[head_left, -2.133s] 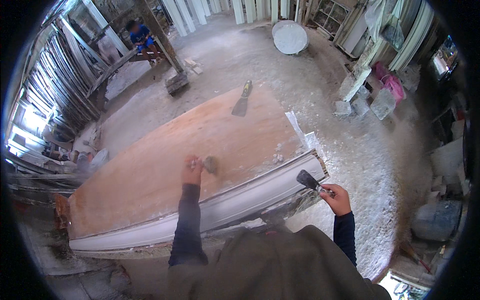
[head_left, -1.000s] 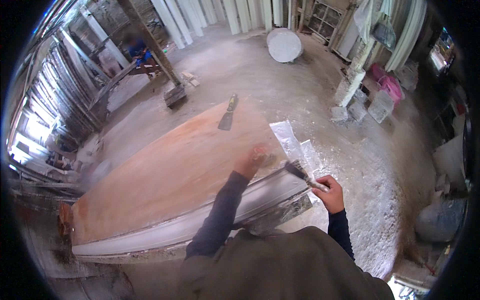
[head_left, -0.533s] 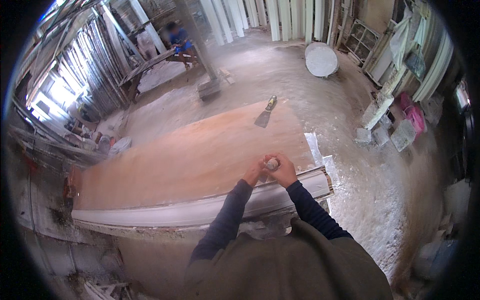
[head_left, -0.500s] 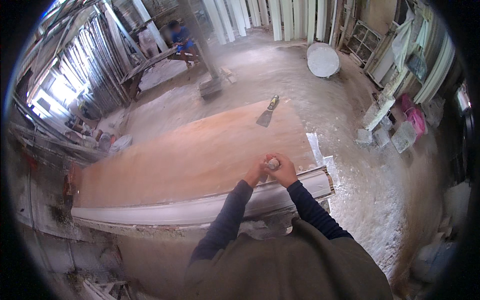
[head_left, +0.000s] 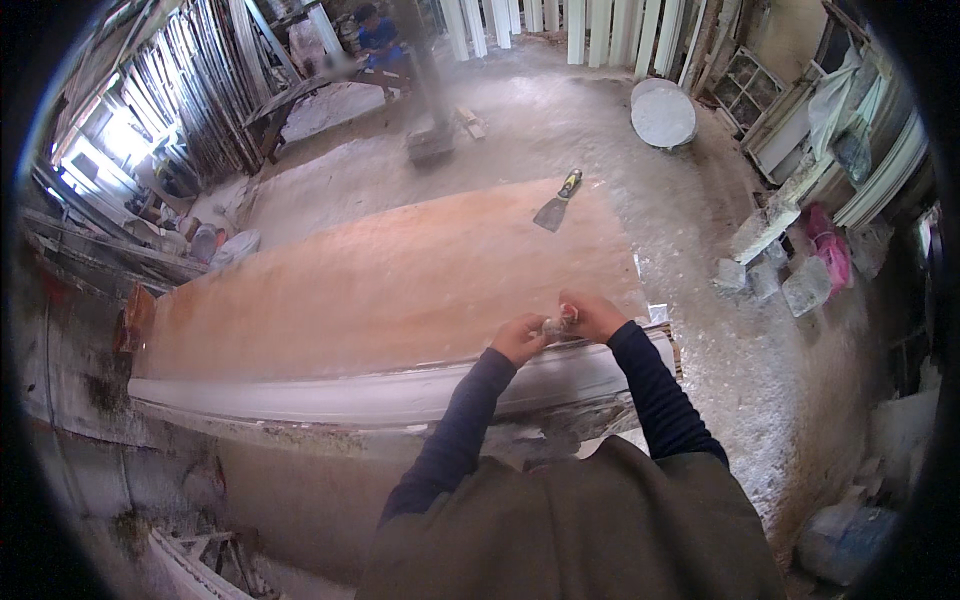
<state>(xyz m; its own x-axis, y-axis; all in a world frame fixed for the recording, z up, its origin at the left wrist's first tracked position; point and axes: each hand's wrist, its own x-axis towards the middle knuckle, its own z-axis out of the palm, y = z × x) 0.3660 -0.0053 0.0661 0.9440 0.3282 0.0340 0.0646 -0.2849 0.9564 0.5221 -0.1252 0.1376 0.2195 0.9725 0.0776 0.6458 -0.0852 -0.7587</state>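
Over the near right part of an orange-brown board [head_left: 390, 270], my two hands are close together. The fingers of my left hand [head_left: 520, 338] pinch a small whitish lump [head_left: 549, 327]. Slightly farther right, my right hand [head_left: 594, 316] is closed round a small red-and-white thing [head_left: 569, 313]; its kind cannot be made out. Just below my hands runs a long white moulding [head_left: 420, 395], along the board's near edge. A putty knife [head_left: 560, 203] with a black and yellow handle lies on the board beyond them.
A post [head_left: 430, 140] on a block stands past the board. Toward the back right is a round white drum [head_left: 663, 113]. White strips [head_left: 605, 35] lean at the rear. Pale blocks [head_left: 805, 287] and a pink bag [head_left: 832, 245] lie right. Another person [head_left: 378, 40] sits at the far left.
My hands, together before, have moved apart, the right one going right. The view has shifted slightly, while the putty knife stays on the board.
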